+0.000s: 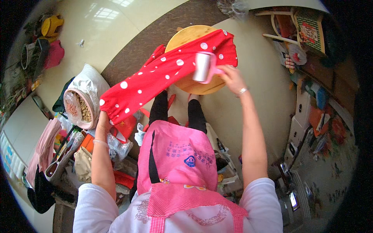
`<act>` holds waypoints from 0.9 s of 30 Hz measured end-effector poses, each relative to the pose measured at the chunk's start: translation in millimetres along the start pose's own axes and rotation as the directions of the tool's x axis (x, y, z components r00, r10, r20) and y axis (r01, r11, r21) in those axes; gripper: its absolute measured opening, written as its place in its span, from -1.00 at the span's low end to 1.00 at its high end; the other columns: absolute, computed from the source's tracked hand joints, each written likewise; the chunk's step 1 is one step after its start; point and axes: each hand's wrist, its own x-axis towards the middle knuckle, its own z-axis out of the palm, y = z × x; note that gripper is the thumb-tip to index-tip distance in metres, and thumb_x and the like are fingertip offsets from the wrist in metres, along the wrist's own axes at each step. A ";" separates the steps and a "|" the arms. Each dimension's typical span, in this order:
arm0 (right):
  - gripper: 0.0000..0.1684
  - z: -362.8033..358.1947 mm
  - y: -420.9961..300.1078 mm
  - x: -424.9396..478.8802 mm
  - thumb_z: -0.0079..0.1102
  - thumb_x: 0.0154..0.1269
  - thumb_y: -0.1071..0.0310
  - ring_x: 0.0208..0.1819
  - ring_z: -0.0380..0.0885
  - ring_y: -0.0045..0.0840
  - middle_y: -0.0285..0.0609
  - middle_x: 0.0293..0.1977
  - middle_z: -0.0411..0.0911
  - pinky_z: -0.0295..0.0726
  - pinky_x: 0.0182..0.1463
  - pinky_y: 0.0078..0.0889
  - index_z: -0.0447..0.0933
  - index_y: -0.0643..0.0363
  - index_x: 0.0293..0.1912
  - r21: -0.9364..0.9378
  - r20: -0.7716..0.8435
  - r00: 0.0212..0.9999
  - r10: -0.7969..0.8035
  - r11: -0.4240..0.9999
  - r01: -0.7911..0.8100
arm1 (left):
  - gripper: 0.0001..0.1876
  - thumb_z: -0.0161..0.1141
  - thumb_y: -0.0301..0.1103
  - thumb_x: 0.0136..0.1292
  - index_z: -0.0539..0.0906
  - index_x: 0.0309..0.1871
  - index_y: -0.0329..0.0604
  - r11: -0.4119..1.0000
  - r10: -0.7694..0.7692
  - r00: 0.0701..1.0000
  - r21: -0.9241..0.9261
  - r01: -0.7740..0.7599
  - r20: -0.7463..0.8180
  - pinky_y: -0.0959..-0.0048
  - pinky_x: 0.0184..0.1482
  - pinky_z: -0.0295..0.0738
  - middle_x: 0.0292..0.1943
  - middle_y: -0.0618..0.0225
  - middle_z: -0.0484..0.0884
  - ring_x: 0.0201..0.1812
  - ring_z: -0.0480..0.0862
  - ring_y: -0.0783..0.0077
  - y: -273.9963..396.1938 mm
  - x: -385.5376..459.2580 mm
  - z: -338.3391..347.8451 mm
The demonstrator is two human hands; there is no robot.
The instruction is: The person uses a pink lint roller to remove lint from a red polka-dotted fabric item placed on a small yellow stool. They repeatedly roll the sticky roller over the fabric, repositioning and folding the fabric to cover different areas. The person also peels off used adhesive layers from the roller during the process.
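Observation:
A red garment piece with white dots (pixel 163 71), shaped like a sleeve or trouser leg, stretches from lower left to upper right. Its far end lies across a round wooden stool top (pixel 186 35). My left hand (pixel 105 121) is at the gathered cuff; the cloth hides its fingers, and whether they are inside or beneath it is unclear. In my right hand (pixel 231 78) is the pink handle of a lint roller (pixel 202 67). The white roller is over the cloth near the stool, slightly blurred; contact cannot be told.
Left of me, a pink basin (pixel 89 123) of nuts in shells stands against a white sack (pixel 91 78). Bags and clothes (pixel 83 163) are heaped below. A chair (pixel 281 38) is at upper right, a yellow plastic stool (pixel 51 26) at upper left. My pink apron (pixel 177 145) covers my lap.

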 end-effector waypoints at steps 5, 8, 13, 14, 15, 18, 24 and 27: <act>-0.66 -68.7 48.9 -102.4 0.14 0.31 0.33 -0.15 0.56 -0.51 -0.16 -0.15 0.60 0.50 -0.03 -0.45 0.55 0.22 0.05 0.122 -0.134 0.864 0.486 0.873 -0.472 | -0.38 -0.05 0.19 0.35 0.43 0.27 -0.08 0.993 0.021 0.999 0.115 -0.015 -0.049 0.11 0.14 0.54 0.16 0.23 0.57 0.11 0.61 0.21 7.1 7.5 -36.7; -0.66 -78.3 19.9 -97.6 0.15 0.27 0.36 -0.19 0.55 -0.49 -0.16 -0.20 0.60 0.50 -0.05 -0.44 0.55 0.22 0.03 0.079 -0.180 0.911 0.370 0.929 -0.362 | -0.37 -0.08 0.20 0.36 0.41 0.28 -0.10 0.999 0.027 0.999 0.024 -0.027 0.021 0.11 0.13 0.56 0.18 0.24 0.55 0.14 0.59 0.22 8.3 10.4 -51.2; -0.72 1.6 -54.0 9.7 0.16 0.20 0.27 -0.23 0.54 -0.24 -0.12 -0.34 0.53 0.47 -0.17 -0.16 0.58 0.11 -0.09 -0.131 -0.130 0.983 -0.131 0.985 0.113 | -0.48 -0.01 0.01 0.38 0.40 0.27 -0.11 0.982 0.178 0.984 0.062 -0.179 0.029 0.15 0.12 0.56 0.17 0.24 0.54 0.10 0.60 0.23 19.1 14.4 -56.2; -0.72 26.7 -56.3 27.1 0.15 0.21 0.24 -0.18 0.53 -0.26 -0.15 -0.31 0.54 0.45 -0.10 -0.15 0.58 0.04 -0.07 -0.178 -0.164 0.957 -0.241 0.961 0.211 | -0.48 -0.01 0.01 0.38 0.39 0.28 -0.11 0.978 0.193 0.981 0.076 -0.194 0.020 0.15 0.14 0.55 0.18 0.24 0.54 0.12 0.59 0.23 23.3 15.2 -50.6; -0.72 43.3 -57.6 42.4 0.13 0.23 0.21 -0.12 0.53 -0.28 -0.15 -0.30 0.55 0.44 -0.05 -0.14 0.58 0.00 -0.07 -0.188 -0.061 0.967 -0.247 0.954 0.232 | -0.47 -0.01 0.02 0.39 0.39 0.28 -0.11 0.973 0.211 0.977 0.089 -0.211 0.007 0.15 0.15 0.54 0.19 0.25 0.53 0.14 0.58 0.24 26.5 13.6 -42.9; -0.72 44.5 -41.1 56.9 0.10 0.25 0.26 -0.07 0.54 -0.25 -0.13 -0.18 0.57 0.48 -0.01 -0.16 0.58 0.08 -0.06 -0.129 0.082 0.984 -0.160 0.977 0.169 | -0.46 -0.02 0.03 0.39 0.38 0.30 -0.11 0.973 0.219 0.975 0.078 -0.216 -0.028 0.14 0.18 0.52 0.19 0.26 0.52 0.17 0.56 0.26 35.3 3.8 -39.7; -0.62 -56.1 71.2 -80.3 0.08 0.36 0.28 -0.06 0.54 -0.53 -0.21 -0.10 0.60 0.47 0.07 -0.49 0.52 0.22 0.11 0.248 -0.032 0.827 0.562 0.806 -0.538 | -0.46 -0.03 0.06 0.38 0.38 0.30 -0.04 0.984 0.168 0.984 -0.047 -0.171 -0.059 0.12 0.15 0.54 0.21 0.30 0.52 0.16 0.57 0.23 36.8 -14.3 -52.1; -0.60 -79.8 106.5 -142.0 0.10 0.36 0.28 -0.06 0.53 -0.61 -0.25 -0.11 0.61 0.48 0.03 -0.52 0.50 0.18 0.15 0.108 -0.130 0.693 0.710 0.705 -0.702 | -0.46 -0.05 0.06 0.39 0.37 0.31 -0.04 0.986 0.162 0.984 -0.037 -0.165 -0.078 0.12 0.17 0.53 0.23 0.29 0.49 0.17 0.55 0.23 39.5 -13.0 -47.1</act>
